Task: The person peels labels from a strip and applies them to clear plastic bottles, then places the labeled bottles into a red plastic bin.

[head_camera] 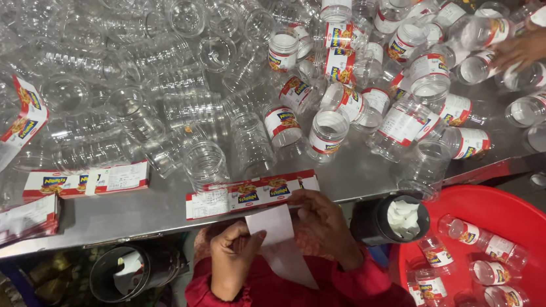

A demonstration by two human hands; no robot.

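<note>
Steel covers the table (363, 174), which is heaped with clear plastic jars (160, 91), some bare, some already wrapped in red and white labels and pushed to the far right where another person's hand (532, 48) rests among them. Seen from the head camera, a label strip (253, 194) lies flat at the near edge, within easy reach, with more label stacks (86, 183) to the left. Left hand (232, 258) is curled, its grip pinching the lower corner of a white backing paper (271, 227). Right hand (323, 224) arches over the strip's end, fingertips closed on the paper's upper edge, apparently peeling. A red tub (530, 229) of finished jars sits at right, beside a black cup (382, 222).
</note>
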